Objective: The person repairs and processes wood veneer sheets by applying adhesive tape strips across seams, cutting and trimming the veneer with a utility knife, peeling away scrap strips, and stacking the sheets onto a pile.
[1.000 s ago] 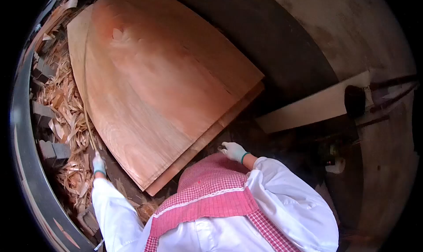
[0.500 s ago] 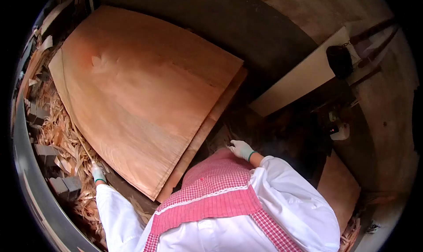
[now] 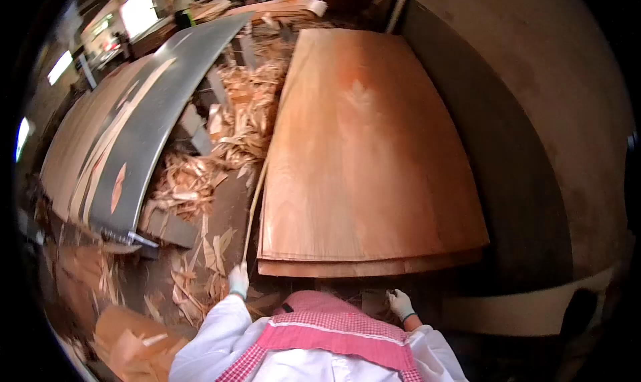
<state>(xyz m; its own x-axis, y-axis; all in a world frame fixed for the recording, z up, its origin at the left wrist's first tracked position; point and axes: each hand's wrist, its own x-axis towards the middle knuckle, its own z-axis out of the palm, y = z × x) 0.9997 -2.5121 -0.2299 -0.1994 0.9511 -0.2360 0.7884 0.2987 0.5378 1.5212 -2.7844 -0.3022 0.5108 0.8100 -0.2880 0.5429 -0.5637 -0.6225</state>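
Observation:
A stack of large, thin wood veneer sheets [image 3: 374,155] lies in front of me, its near edges slightly uneven. My left hand [image 3: 238,280], in a white glove, is closed around the near end of a long thin stick [image 3: 255,198]. This stick runs away from me along the stack's left edge. My right hand [image 3: 400,304], also gloved, is near my right side, below the stack's near edge and apart from it. Its fingers are curled, and whatever they may hold is too small to make out.
Wood shavings and veneer scraps [image 3: 247,115] litter the floor left of the stack, among grey blocks [image 3: 170,228]. Farther left is a metal-topped table [image 3: 143,135] with veneer strips on it. A dark panel and wall [image 3: 507,135] stand along the right. A person [image 3: 181,8] is far back.
My view has turned left, so the stack now points straight away from me and the metal-topped table shows. The stick remains in my left hand; my right hand stays low at my side.

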